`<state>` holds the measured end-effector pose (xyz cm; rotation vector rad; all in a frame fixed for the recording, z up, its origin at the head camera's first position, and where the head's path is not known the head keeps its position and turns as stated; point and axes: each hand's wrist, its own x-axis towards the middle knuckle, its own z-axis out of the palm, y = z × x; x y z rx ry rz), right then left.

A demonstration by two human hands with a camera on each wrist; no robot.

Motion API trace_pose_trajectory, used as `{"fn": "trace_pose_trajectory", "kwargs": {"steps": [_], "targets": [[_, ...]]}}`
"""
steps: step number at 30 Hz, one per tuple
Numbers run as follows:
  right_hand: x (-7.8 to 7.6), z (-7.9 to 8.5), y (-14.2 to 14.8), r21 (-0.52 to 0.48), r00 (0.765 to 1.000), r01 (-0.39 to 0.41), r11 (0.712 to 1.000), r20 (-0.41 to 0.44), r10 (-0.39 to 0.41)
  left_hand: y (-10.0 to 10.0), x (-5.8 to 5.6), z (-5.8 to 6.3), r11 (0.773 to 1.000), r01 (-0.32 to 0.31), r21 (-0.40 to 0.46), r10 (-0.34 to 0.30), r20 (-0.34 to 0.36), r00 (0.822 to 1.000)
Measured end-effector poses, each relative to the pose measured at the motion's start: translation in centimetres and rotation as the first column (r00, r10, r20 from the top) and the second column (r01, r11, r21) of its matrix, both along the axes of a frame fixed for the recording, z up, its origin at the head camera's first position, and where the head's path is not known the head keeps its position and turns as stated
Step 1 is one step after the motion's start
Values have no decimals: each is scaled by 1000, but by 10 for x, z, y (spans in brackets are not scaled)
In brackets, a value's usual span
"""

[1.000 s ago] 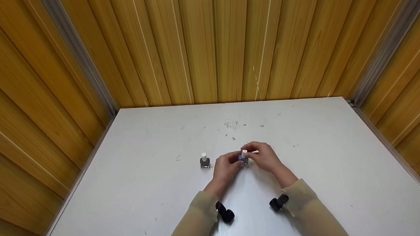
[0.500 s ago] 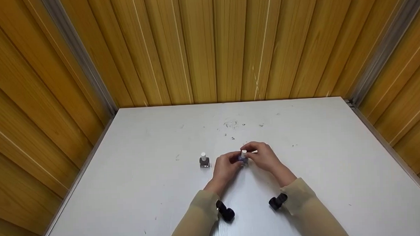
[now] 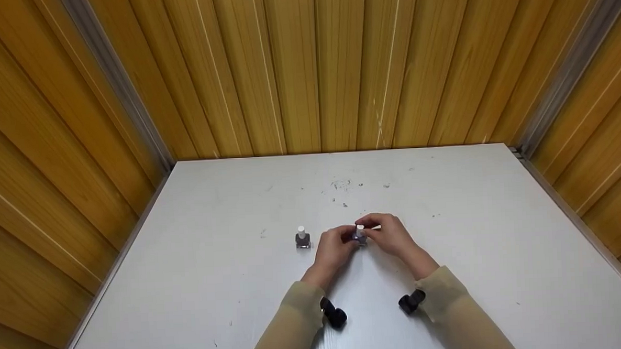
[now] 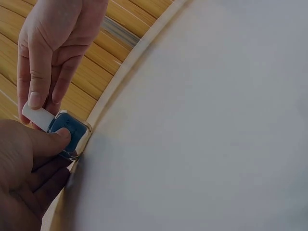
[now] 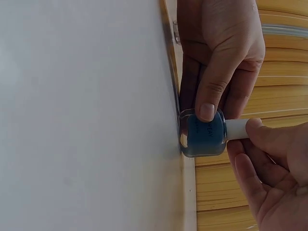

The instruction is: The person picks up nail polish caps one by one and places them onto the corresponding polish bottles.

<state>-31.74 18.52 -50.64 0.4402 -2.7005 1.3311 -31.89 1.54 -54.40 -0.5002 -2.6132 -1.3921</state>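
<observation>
A square glass bottle of blue nail polish with a white cap stands upright on the table between both hands. My left hand grips the glass body from the left, thumb on its front face. From the right, my right hand pinches the white cap between thumb and fingers. The cap sits on the bottle's neck in both wrist views. Left of the left hand, apart from it, a second nail polish bottle, dark with a white cap, stands upright.
The white tabletop carries scattered dark scuff marks toward the back. Yellow wood-look panels wall in the back and both sides. A black wrist camera sits on each sleeve.
The right hand and the white cap have shifted very slightly down in the head view. The left hand keeps its hold on the bottle, and the dark bottle stays put.
</observation>
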Motion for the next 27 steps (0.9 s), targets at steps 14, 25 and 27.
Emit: {"fn": "trace_pose_trajectory", "kwargs": {"steps": [14,25,27], "targets": [[-1,0,2,-4,999,-48,999,-23,48,-2,1,1,999,4,-49,-6,-46,999],[-2,3,7,-35,999,-39,999,13,39,-1,4,8,999,-21,-27,22,35,999],[-2,7,8,-32,1000,6,999,15,-6,0,7,13,999,-48,-10,49,90,995]]}}
